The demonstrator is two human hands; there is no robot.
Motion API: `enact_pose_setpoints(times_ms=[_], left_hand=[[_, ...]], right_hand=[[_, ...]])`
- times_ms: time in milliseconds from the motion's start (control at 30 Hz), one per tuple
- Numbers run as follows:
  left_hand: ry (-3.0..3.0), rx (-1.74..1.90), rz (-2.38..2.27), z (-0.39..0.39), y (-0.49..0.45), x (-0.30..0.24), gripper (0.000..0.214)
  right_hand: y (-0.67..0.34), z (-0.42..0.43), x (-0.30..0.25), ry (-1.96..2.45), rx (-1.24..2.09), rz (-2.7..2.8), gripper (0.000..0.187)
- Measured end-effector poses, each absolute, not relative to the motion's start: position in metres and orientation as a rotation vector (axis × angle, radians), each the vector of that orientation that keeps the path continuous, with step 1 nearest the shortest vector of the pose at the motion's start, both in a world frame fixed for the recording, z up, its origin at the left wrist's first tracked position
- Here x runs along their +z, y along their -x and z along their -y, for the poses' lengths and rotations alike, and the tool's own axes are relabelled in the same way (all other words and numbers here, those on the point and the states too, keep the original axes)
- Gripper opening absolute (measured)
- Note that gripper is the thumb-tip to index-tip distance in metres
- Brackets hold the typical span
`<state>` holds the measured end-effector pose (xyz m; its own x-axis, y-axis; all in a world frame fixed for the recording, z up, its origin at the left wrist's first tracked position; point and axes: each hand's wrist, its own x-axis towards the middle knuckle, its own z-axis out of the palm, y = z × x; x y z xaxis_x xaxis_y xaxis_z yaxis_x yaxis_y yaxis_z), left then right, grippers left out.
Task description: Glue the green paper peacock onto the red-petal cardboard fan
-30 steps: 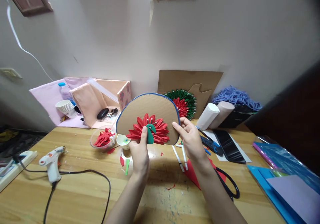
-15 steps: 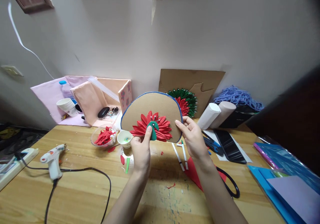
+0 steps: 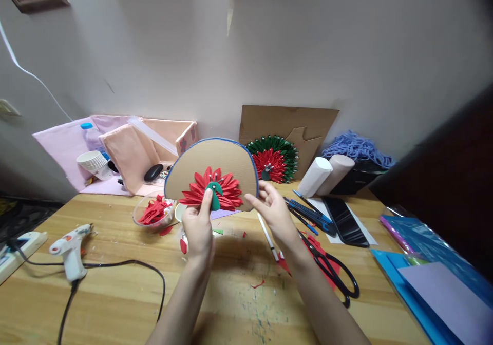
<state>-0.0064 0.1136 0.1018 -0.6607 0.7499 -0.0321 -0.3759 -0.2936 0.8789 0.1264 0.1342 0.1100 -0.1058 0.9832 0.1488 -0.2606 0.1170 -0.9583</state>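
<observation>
I hold a half-round cardboard piece (image 3: 215, 165) with a blue edge upright above the wooden table (image 3: 115, 283). Red paper petals (image 3: 227, 188) fan out on it behind a small green bird shape (image 3: 214, 193). My left hand (image 3: 198, 229) grips the bottom edge, thumb pressed on the green bird. My right hand (image 3: 271, 211) pinches the lower right corner of the cardboard.
A glue gun (image 3: 69, 245) with its black cord lies at the left. A clear bowl of red petals (image 3: 154, 212) sits behind my left hand. Another red and green fan piece (image 3: 274, 159) leans at the wall. Black scissors (image 3: 333, 273), pens (image 3: 308, 212), blue paper sheets (image 3: 431, 283) lie right.
The cardboard piece and both hands have shifted a little to the left in view. Both grips stay the same.
</observation>
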Motion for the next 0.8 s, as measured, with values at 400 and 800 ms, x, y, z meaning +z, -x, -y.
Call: enact_pose_setpoints(times_ms=[400, 800], left_hand=[[-0.475, 2.017, -1.089, -0.111, -0.001, 0.101, 0.021], [-0.492, 1.910, -1.119, -0.105, -0.021, 0.096, 0.028]], right_hand=[[-0.101, -0.121, 0.107, 0.732, 1.340, 1.030, 0.048], [-0.110, -0.130, 0.104, 0.758, 1.265, 1.022, 0.055]])
